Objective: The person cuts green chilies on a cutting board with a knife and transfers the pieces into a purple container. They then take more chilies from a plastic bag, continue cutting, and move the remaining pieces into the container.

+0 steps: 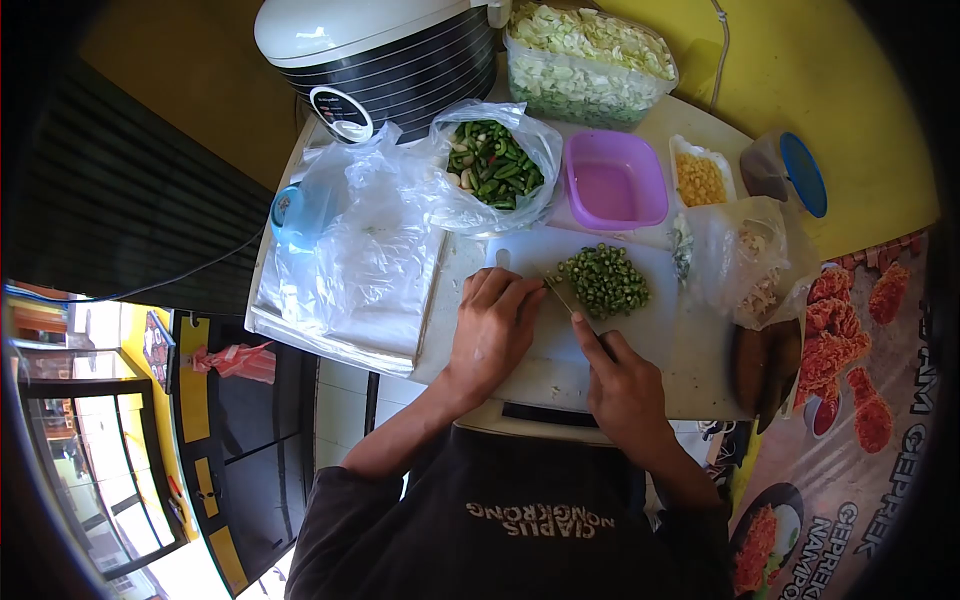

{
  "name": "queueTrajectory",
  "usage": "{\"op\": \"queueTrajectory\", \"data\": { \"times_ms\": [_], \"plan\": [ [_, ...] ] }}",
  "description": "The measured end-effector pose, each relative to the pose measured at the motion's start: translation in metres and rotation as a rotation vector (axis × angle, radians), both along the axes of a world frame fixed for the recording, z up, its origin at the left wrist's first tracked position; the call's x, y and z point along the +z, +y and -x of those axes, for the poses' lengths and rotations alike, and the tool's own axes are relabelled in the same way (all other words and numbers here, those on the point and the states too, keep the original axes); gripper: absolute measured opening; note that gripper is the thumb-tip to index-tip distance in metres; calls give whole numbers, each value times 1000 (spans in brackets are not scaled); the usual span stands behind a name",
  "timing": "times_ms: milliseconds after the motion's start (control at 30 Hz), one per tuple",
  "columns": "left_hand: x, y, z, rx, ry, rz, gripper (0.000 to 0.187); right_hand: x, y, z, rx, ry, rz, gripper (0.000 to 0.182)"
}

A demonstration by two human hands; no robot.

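Gripping a knife (563, 297) with the right hand (624, 387), bunching the left hand (494, 325) narrow beside chopped green pieces (605, 281), probably chilli, on the cutting board (545, 338) at frame centre.

Green vegetable (606, 281), cut into short pieces, heaped on the white cutting board (545, 345); thin knife (562, 298) held slantwise beside the heap.

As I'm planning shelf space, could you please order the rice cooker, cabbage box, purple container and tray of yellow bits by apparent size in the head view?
1. Rice cooker, though the top edge cuts it off
2. Cabbage box
3. Purple container
4. Tray of yellow bits
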State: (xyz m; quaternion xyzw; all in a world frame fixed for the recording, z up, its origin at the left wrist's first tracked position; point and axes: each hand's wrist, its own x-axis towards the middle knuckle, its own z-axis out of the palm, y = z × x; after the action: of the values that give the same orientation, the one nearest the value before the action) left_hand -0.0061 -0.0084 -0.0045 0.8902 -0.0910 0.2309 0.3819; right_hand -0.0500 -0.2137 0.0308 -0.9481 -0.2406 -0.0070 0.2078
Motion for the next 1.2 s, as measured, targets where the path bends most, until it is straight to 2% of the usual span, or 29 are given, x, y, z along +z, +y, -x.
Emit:
{"op": "queueTrajectory", "data": {
  "times_ms": [367, 467, 567, 767, 1067, 1200],
  "plan": [
    [1, 1, 1, -15, 0, -10, 14, 0, -16, 2, -36, 69, -134, 70],
    [0, 1, 1, -19, -9, -27, 14, 1, -9, 6, -77, 13, -76, 68],
    [0, 2, 1, -20, -2, -16, 14, 0, -12, 7, -131, -1, -39, 70],
    [-3, 1, 1, -2, 1, 2, 12, -2, -6, 20, -85, -41, -179, 73],
    [-1, 1, 2, -6, 11, 25, 11, -4, -8, 17, -60, -1, -88, 74],
    [-3, 2, 0, -10, 6, 25, 17, 1, -9, 17, -65, -14, -122, 71]
  ]
}}
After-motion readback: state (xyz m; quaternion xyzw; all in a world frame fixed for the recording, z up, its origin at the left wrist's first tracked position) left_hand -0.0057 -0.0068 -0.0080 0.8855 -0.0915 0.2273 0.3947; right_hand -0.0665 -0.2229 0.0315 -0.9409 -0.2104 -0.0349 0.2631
